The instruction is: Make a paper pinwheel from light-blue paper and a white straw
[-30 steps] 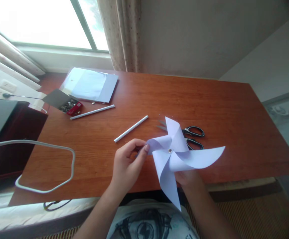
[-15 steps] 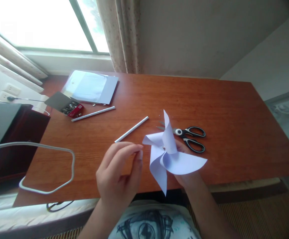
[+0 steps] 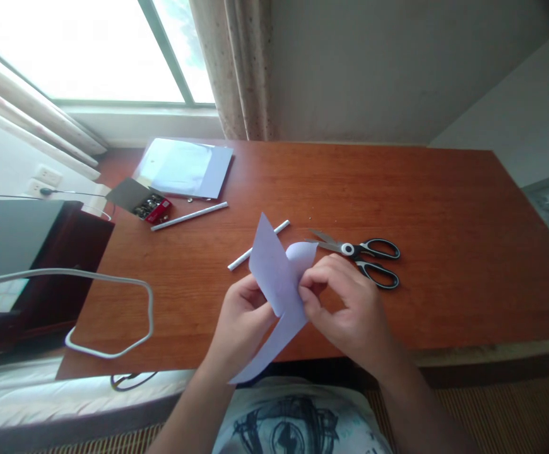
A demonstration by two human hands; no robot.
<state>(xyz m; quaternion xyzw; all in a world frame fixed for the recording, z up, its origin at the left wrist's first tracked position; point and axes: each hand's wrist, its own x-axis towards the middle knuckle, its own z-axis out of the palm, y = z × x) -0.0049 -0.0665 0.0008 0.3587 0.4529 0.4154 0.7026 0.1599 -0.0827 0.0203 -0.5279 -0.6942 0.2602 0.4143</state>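
A pale lilac paper pinwheel is held edge-on above the near side of the wooden table. My left hand grips it from the left and below. My right hand pinches its centre from the right, thumb and fingers closed on the paper. One blade points up, another hangs down toward my lap. The pin at the hub is hidden by the paper and my fingers.
Black-handled scissors lie just right of my hands. A white paper stick lies behind the pinwheel, a second stick farther left. A red box of pins and a plastic folder sit at the back left. A white cable loop overhangs the left edge.
The pinwheel has turned from facing me to edge-on. My left hand, free half a second ago, now grips it, and my right hand has come round to pinch its centre.
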